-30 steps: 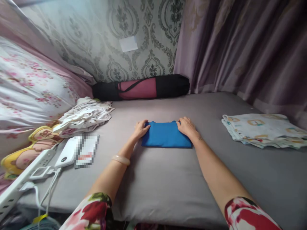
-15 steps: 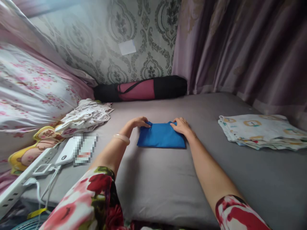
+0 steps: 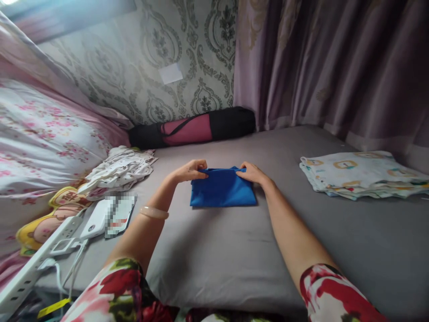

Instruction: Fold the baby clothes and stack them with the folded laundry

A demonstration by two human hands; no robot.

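Observation:
A folded blue cloth (image 3: 223,190) rests on the grey bed sheet (image 3: 214,250), its near edge lying straight. My left hand (image 3: 192,171) pinches the cloth's far left corner between thumb and fingers. At the far right corner, my right hand (image 3: 252,173) has the cloth's edge gripped between thumb and fingers. The far edge looks slightly raised between both hands. A pale bangle (image 3: 154,212) circles my left wrist.
Stacked printed cloths (image 3: 355,172) lie at the right. On the left are crumpled white cloths (image 3: 122,167), a yellow cushion (image 3: 43,228), a white device (image 3: 97,219), a phone (image 3: 120,219) and a power strip (image 3: 23,277). A black and pink bag (image 3: 192,129) lies along the wall.
My left hand has shifted slightly left and its wrist is turned more outward. The cloth's far edge is lifted a little. The view has tilted slightly.

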